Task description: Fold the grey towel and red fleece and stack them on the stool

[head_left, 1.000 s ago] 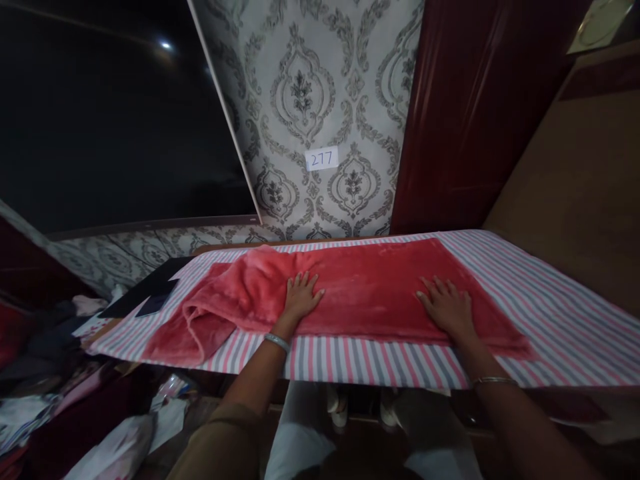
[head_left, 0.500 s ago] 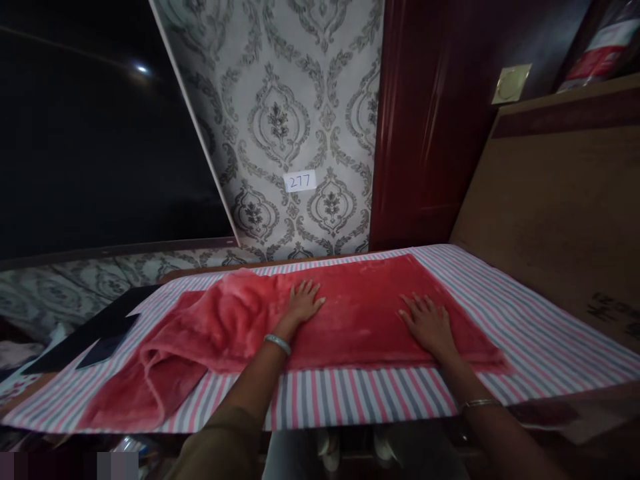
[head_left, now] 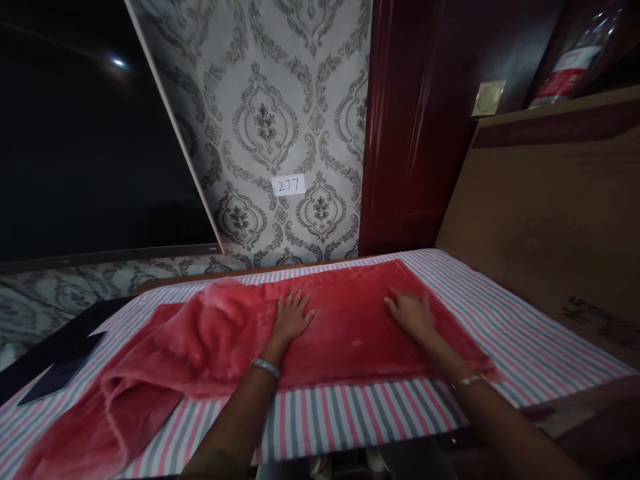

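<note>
A fuzzy red blanket (head_left: 350, 333) lies across a table covered with a striped cloth (head_left: 325, 417). Its right part is spread flat, while the left part is bunched in folds and trails to the front left. My left hand (head_left: 293, 317) rests palm down on the blanket beside the folds, fingers spread. On the flat part further right is my right hand (head_left: 413, 315), a little blurred, its fingers stretched out over the fabric. Neither hand grips anything. Each wrist wears a bracelet.
A large cardboard box (head_left: 545, 220) stands along the right side, with a plastic bottle (head_left: 570, 70) above it. A dark television screen (head_left: 100, 147) fills the left. A dark flat object (head_left: 57, 380) lies at the table's left. Patterned wallpaper with a paper marked 277 (head_left: 289, 185) is behind.
My right hand has shifted slightly left over the blanket. My left hand stays at the same place by the folds. The whole view has moved a little.
</note>
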`<state>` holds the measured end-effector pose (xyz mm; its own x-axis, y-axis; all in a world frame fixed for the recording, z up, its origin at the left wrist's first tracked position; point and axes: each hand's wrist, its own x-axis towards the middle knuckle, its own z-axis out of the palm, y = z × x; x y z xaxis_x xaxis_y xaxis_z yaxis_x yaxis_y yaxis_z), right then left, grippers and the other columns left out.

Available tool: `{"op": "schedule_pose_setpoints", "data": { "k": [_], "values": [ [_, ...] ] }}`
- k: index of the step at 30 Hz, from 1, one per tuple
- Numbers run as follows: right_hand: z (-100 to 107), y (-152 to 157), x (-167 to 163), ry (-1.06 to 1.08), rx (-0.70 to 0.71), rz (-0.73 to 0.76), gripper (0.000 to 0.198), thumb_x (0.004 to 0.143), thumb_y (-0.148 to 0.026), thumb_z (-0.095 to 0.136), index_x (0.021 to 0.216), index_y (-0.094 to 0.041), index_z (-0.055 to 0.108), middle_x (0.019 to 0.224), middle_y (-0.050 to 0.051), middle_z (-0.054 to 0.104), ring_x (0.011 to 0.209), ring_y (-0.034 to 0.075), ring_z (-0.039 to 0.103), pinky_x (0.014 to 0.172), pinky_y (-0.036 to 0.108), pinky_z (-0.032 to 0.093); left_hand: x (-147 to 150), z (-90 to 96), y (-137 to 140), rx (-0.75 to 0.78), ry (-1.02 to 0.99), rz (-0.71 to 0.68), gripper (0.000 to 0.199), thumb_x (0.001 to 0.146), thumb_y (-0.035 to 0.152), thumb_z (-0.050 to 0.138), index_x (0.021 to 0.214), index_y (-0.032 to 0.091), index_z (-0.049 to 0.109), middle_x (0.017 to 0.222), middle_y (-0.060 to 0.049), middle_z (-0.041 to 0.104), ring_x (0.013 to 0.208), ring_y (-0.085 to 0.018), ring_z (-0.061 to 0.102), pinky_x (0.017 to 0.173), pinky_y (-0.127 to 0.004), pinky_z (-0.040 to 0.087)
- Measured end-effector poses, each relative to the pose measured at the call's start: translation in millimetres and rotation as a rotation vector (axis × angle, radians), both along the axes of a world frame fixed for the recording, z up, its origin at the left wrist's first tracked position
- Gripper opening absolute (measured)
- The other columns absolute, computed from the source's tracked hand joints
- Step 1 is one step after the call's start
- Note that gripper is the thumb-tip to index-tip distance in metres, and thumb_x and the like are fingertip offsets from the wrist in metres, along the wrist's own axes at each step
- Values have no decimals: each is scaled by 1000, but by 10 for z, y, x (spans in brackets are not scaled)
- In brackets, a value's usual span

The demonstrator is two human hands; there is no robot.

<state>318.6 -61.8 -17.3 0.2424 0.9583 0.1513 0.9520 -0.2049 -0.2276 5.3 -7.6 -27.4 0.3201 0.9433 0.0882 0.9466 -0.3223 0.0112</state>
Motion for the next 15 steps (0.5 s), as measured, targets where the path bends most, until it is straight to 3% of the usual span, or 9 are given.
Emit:
{"op": "schedule_pose_setpoints", "data": {
  "k": [3,6,10,15],
  "values": [
    [268,308,-302,69,57,53,54,100,-37,34,150,-18,42,153,14,47,139,27,43,114,47,28,5,0,-11,13,-5,-2,60,100,50,34,153,23,37,163,-10,30,150,-31,25,120,-60,18],
    [343,599,-687,108,29,95,60,100,-41,35,155,-18,33,162,13,32,148,27,28,118,47,22,8,5,-23,3,-7,8,60,99,49,36,154,23,36,162,-10,30,150,-32,25,120,-62,18],
    [93,790,-1023,92,-55,156,65,100,-47,35,158,-21,26,166,10,20,152,29,17,119,52,17,2,-8,-23,6,-30,-4,60,99,50,36,153,23,37,162,-10,31,150,-31,24,121,-60,18],
    [-226,818,-1037,6,-113,196,62,101,-51,29,157,-24,30,166,8,23,152,30,17,119,55,14,3,-69,-63,-4,-61,2,60,99,51,37,153,25,38,162,-9,31,151,-31,23,121,-60,16]
  ]
}}
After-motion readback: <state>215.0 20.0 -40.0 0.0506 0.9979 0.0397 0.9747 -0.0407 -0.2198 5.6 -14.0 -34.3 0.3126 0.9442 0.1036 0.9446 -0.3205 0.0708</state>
